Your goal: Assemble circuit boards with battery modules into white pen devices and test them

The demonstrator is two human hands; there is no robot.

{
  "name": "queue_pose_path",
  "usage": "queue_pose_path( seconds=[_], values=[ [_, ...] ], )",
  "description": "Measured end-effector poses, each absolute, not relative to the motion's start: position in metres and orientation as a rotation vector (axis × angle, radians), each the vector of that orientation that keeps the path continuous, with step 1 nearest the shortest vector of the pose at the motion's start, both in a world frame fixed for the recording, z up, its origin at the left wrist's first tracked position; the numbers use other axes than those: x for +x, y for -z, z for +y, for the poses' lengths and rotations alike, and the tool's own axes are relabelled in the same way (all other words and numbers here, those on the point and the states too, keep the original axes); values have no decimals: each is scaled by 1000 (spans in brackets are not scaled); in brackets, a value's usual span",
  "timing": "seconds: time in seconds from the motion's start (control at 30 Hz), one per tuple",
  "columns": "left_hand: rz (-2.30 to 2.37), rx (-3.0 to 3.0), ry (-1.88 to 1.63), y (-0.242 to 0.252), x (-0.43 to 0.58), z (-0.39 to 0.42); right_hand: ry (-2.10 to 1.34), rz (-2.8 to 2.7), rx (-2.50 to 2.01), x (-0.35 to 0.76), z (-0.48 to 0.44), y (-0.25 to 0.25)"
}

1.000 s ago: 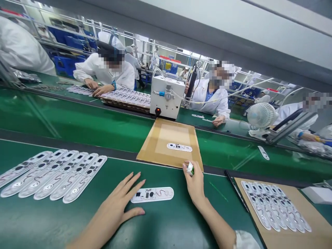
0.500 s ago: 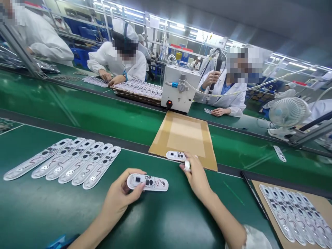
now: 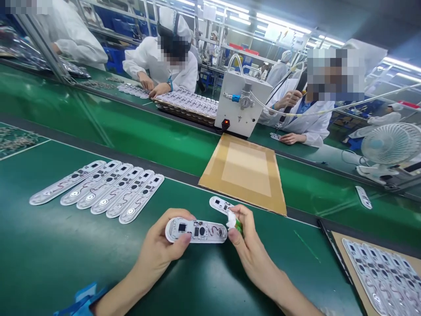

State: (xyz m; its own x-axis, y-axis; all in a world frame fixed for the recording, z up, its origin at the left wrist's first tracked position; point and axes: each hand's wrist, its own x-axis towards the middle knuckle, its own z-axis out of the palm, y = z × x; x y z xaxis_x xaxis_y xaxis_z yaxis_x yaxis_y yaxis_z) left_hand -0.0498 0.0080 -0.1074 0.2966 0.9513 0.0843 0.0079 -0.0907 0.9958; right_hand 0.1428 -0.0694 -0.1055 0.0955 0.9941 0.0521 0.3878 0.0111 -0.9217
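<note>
My left hand [image 3: 162,250] grips the left end of a white oblong circuit strip [image 3: 200,231], lifted just above the green table [image 3: 59,254]. My right hand [image 3: 248,245] is closed on a small white and green item [image 3: 234,222] and holds it against the strip's right end. A second strip [image 3: 219,204] lies just behind my right fingers; whether they also pinch it I cannot tell. Several more strips [image 3: 108,193] lie side by side to the left.
A brown cardboard sheet [image 3: 245,173] lies on the belt ahead, with a white machine box [image 3: 241,104] behind it. Another cardboard with strips [image 3: 381,276] sits at right. People in white coats work across the belt. A white fan [image 3: 388,147] stands far right.
My left hand picked the strip up off the table. My right hand drew the second strip off the cardboard toward me and came to the held strip's end.
</note>
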Motion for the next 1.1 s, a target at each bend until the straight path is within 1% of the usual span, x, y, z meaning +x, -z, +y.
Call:
queue_pose_path(
  seconds=[0.13, 0.23, 0.4, 0.63, 0.73, 0.87, 0.97, 1.03, 1.1],
  values=[
    [982, 1405, -1008, 103, -47, 2, -591, -1580, -1462, 130, -74, 116],
    [959, 1441, -1015, 108, -48, 4, -470, -1646, -1424, 128, -73, 123],
    [802, 1534, -1054, 120, -50, 9, -489, -1677, -1409, 130, -70, 125],
    [886, 1535, -996, 117, -50, 9, -512, -1649, -1454, 131, -70, 129],
    [884, 1521, -996, 117, -51, 9, -468, -1688, -1439, 132, -70, 129],
    [807, 1457, -1038, 117, -51, 7, -324, -1775, -1420, 132, -72, 129],
    [761, 1314, -978, 114, -51, 7, -278, -1815, -1452, 128, -75, 133],
    [734, 1201, -885, 111, -51, 9, -351, -1786, -1493, 122, -78, 136],
    [753, 1189, -806, 109, -49, 12, -538, -1674, -1545, 113, -80, 137]
  ],
)
